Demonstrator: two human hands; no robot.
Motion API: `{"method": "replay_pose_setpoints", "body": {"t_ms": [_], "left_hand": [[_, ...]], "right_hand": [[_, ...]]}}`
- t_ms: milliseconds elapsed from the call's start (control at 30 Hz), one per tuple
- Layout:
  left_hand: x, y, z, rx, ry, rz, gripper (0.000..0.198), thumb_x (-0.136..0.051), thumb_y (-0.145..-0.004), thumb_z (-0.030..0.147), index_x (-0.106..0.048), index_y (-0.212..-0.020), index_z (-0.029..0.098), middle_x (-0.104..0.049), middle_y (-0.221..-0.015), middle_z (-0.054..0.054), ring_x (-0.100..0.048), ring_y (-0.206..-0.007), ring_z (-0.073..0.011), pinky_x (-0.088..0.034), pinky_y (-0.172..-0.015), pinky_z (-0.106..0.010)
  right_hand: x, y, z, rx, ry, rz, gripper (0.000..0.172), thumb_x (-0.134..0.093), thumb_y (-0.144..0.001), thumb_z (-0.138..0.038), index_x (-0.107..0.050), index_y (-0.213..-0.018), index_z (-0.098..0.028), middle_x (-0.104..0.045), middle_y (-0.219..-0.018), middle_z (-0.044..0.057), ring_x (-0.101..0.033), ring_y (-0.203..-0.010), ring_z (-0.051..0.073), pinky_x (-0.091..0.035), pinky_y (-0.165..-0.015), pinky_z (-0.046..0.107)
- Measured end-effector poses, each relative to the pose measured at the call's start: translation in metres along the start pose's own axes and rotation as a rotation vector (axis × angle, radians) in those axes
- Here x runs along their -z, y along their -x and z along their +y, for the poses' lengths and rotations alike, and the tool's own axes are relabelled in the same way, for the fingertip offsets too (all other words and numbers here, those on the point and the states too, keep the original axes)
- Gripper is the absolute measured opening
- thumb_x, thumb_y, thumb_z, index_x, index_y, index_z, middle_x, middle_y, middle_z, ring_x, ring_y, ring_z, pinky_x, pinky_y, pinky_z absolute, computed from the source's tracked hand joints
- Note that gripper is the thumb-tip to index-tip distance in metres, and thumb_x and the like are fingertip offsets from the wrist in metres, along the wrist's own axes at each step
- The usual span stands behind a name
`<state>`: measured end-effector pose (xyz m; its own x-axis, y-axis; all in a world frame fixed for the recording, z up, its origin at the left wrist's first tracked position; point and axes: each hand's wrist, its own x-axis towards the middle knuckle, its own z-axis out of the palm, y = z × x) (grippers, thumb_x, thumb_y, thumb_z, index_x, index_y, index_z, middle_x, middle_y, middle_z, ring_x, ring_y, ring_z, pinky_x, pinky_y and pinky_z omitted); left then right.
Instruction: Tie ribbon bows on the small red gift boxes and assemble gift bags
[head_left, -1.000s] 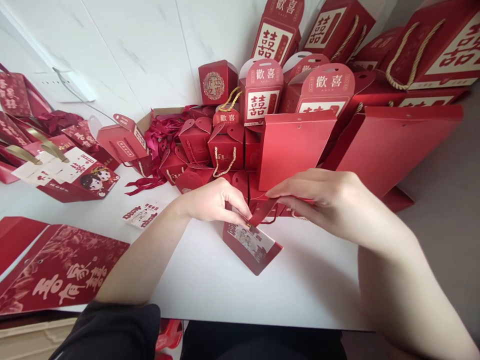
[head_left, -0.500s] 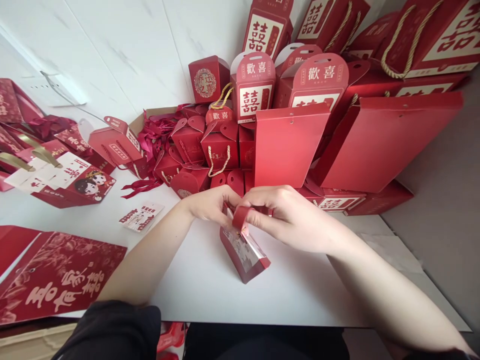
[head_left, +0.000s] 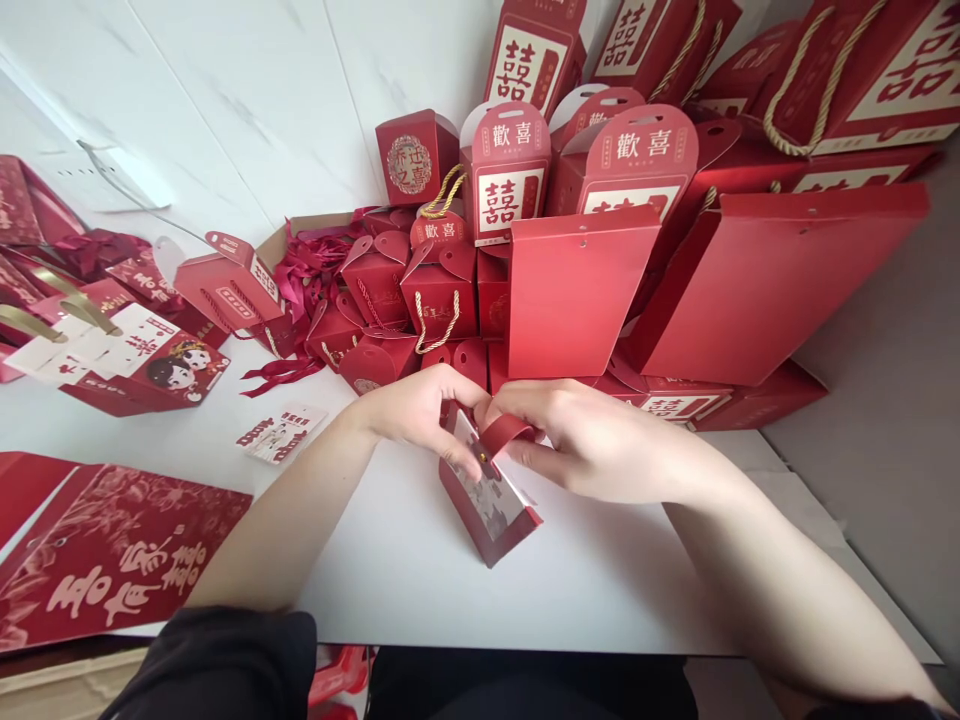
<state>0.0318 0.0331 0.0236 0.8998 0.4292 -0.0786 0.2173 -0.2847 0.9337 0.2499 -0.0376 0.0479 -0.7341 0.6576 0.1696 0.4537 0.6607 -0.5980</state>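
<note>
A small red gift box [head_left: 495, 505] with a grey-white printed top face stands tilted on the white table between my hands. My left hand [head_left: 431, 415] grips its far end, the thumb lying on the top face and the other fingers hidden behind. A short red strap [head_left: 511, 431] arches over the box's top, with a small gold-coloured stud [head_left: 484, 457] close to its near end. My right hand [head_left: 581, 440] is closed on this strap from the right, thumb below and index finger above. The far fingertips of both hands meet behind the strap and are partly hidden.
Red gift boxes [head_left: 439, 290], several with rope handles, are stacked along the wall. Two large red boxes [head_left: 581, 300] lean just beyond my hands. At left are dark red ribbons [head_left: 319, 250], a printed card [head_left: 281, 435] and a flat red bag [head_left: 127, 555].
The strap has shifted right and now shows a wider loop, with the gold stud uncovered. My left thumb has moved down onto the box's top face.
</note>
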Motion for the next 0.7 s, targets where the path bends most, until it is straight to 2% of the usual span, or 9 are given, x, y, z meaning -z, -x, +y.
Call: {"method": "replay_pose_setpoints", "body": {"t_ms": [100, 233, 333, 400, 500, 700], "left_hand": [[-0.002, 0.0, 0.003, -0.065, -0.011, 0.061, 0.026, -0.091, -0.057, 0.025, -0.077, -0.075, 0.013, -0.073, -0.074, -0.006, -0.068, -0.07, -0.0158, -0.054, -0.065, -0.021], [-0.004, -0.001, 0.002, -0.138, 0.017, 0.047, 0.023, -0.092, -0.054, 0.026, -0.077, -0.066, 0.013, -0.072, -0.07, -0.008, -0.067, -0.067, -0.0164, -0.054, -0.065, -0.024], [-0.002, -0.002, -0.002, -0.133, 0.051, 0.002, 0.025, -0.091, -0.054, 0.029, -0.079, -0.07, 0.014, -0.074, -0.073, -0.011, -0.069, -0.07, -0.0197, -0.055, -0.066, -0.026], [0.0, -0.002, -0.005, -0.138, 0.075, -0.015, 0.025, -0.092, -0.053, 0.028, -0.08, -0.072, 0.015, -0.075, -0.074, -0.012, -0.07, -0.071, -0.0206, -0.056, -0.067, -0.027], [0.003, -0.003, -0.011, -0.147, 0.119, -0.039, 0.026, -0.093, -0.05, 0.027, -0.08, -0.07, 0.017, -0.074, -0.072, -0.011, -0.069, -0.069, -0.02, -0.055, -0.066, -0.026], [0.009, -0.005, -0.02, -0.105, 0.159, -0.099, 0.026, -0.094, -0.048, 0.032, -0.079, -0.065, 0.018, -0.074, -0.068, -0.011, -0.07, -0.067, -0.0206, -0.056, -0.066, -0.026]], "right_hand": [[0.001, 0.0, 0.002, 0.055, 0.087, -0.015, 0.013, -0.047, -0.096, -0.018, -0.06, -0.092, -0.015, -0.06, -0.086, 0.003, -0.052, -0.07, 0.014, -0.039, -0.059, 0.027], [0.012, 0.003, 0.007, 0.094, -0.059, -0.069, 0.013, -0.053, -0.095, -0.017, -0.063, -0.102, -0.018, -0.063, -0.098, 0.003, -0.059, -0.083, 0.013, -0.045, -0.073, 0.025], [0.02, 0.011, 0.008, 0.038, -0.041, 0.014, 0.017, -0.05, -0.099, -0.026, -0.066, -0.103, -0.02, -0.06, -0.103, 0.004, -0.059, -0.088, 0.014, -0.046, -0.079, 0.026], [0.023, 0.015, 0.006, -0.047, 0.036, 0.064, 0.028, -0.044, -0.101, -0.03, -0.068, -0.092, -0.02, -0.057, -0.097, 0.004, -0.057, -0.08, 0.013, -0.046, -0.075, 0.028], [0.021, 0.018, 0.002, -0.128, 0.091, 0.04, 0.033, -0.041, -0.102, -0.031, -0.067, -0.083, -0.021, -0.055, -0.087, 0.003, -0.054, -0.07, 0.012, -0.044, -0.066, 0.028], [0.023, 0.02, -0.005, -0.111, 0.053, -0.015, 0.029, -0.04, -0.101, -0.026, -0.069, -0.098, -0.024, -0.057, -0.089, 0.002, -0.056, -0.071, 0.012, -0.044, -0.066, 0.028]]}}
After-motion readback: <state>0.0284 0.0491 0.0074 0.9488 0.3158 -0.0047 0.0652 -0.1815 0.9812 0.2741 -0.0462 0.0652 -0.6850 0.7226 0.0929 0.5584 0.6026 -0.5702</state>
